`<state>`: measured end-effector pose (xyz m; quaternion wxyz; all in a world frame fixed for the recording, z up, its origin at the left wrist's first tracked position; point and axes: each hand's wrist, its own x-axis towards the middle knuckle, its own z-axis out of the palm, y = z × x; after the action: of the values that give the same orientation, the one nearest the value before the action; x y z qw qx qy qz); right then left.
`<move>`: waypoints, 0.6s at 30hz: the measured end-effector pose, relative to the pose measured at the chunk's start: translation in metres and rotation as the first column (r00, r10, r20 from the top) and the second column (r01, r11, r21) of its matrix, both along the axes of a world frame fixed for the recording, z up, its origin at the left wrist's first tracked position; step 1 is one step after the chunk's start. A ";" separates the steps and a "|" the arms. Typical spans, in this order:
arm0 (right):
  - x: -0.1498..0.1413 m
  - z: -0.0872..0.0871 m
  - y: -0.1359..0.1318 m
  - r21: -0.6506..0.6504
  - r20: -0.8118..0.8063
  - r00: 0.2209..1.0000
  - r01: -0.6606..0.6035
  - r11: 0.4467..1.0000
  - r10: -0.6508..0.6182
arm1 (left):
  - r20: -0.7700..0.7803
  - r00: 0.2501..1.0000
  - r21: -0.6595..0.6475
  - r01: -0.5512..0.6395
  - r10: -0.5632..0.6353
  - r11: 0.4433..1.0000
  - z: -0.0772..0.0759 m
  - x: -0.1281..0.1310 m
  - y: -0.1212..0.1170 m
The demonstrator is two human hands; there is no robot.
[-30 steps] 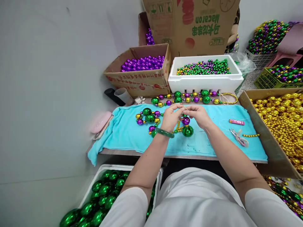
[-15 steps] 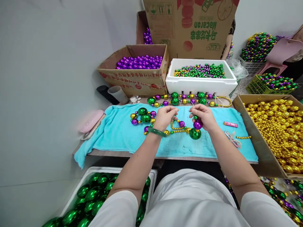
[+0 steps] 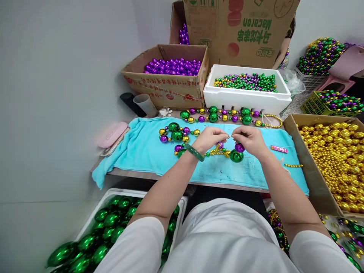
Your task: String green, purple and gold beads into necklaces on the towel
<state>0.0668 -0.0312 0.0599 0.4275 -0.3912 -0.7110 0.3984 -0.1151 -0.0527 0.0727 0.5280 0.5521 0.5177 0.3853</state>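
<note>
Over a turquoise towel (image 3: 142, 155) my left hand (image 3: 209, 138) and my right hand (image 3: 248, 139) are close together, fingertips pinched and almost touching. Both pinch the thin string of a bead strand (image 3: 182, 136) of green, purple and gold balls. A large green ball (image 3: 236, 156) and a purple ball (image 3: 239, 147) of that strand hang just under my right hand. The rest of the strand lies on the towel to the left of my left wrist, which wears a green bangle (image 3: 195, 152).
A finished strand (image 3: 227, 115) lies along the towel's far edge. Behind stand a cardboard box of purple balls (image 3: 170, 81) and a white foam box of mixed beads (image 3: 246, 96). A box of gold balls (image 3: 335, 151) sits right, a bin of green balls (image 3: 108, 227) lower left. A red lighter (image 3: 278, 149) lies on the towel.
My hands, apart half a second ago, have come back together at the string. The green and purple balls stay under my right hand. The view has tilted slightly.
</note>
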 end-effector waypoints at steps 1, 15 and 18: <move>0.003 0.003 0.001 -0.058 -0.060 0.998 0.012 0.998 -0.015 | 0.017 1.000 -0.004 0.013 -0.013 1.000 -0.003 -0.002 0.001; 0.075 0.057 0.052 -0.030 -0.227 0.901 0.372 0.928 -0.369 | -0.169 0.949 0.259 -0.218 0.267 0.941 0.079 -0.047 0.030; 0.087 0.136 0.078 0.104 -0.159 0.896 0.433 0.895 -0.415 | -0.264 0.884 0.441 -0.245 0.386 0.863 0.168 -0.077 0.044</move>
<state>0.1543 0.0472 0.1954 0.5764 -0.4792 -0.6039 0.2709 -0.1922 -0.0088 0.2402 0.2355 0.6119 0.5974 0.4618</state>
